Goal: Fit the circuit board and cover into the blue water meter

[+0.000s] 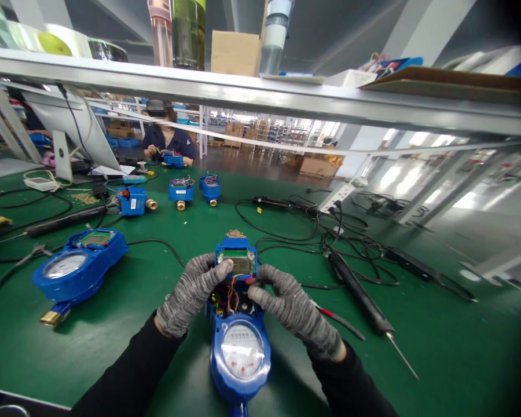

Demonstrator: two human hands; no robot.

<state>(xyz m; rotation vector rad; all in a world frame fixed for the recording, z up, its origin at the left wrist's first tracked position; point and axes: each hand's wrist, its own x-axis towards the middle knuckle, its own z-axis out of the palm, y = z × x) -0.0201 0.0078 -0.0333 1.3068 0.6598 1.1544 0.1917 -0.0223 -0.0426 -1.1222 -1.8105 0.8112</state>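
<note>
A blue water meter (219, 365) with a round clear dial stands in front of me, its upper housing open and showing coloured wires. Above the opening, a small display module (243, 267) with a grey screen and green circuit board sits tilted in a blue frame. My left hand (186, 295), in a grey knitted glove with bare fingertips, grips the module's left side, thumb on the screen. At the lower right corner, by the wires, the fingers of my right hand (293, 307) are closed on the module's edge. The right fingertips are partly hidden.
Another blue water meter (72, 278) lies at left by pliers (30, 258). Soldering irons (358, 295) with trailing cables lie on the right, near a red-handled tool (330, 313) and a power strip (336, 197). Smaller meters (181, 190) stand farther back. A co-worker (167, 136) sits opposite. A shelf (243, 87) crosses overhead.
</note>
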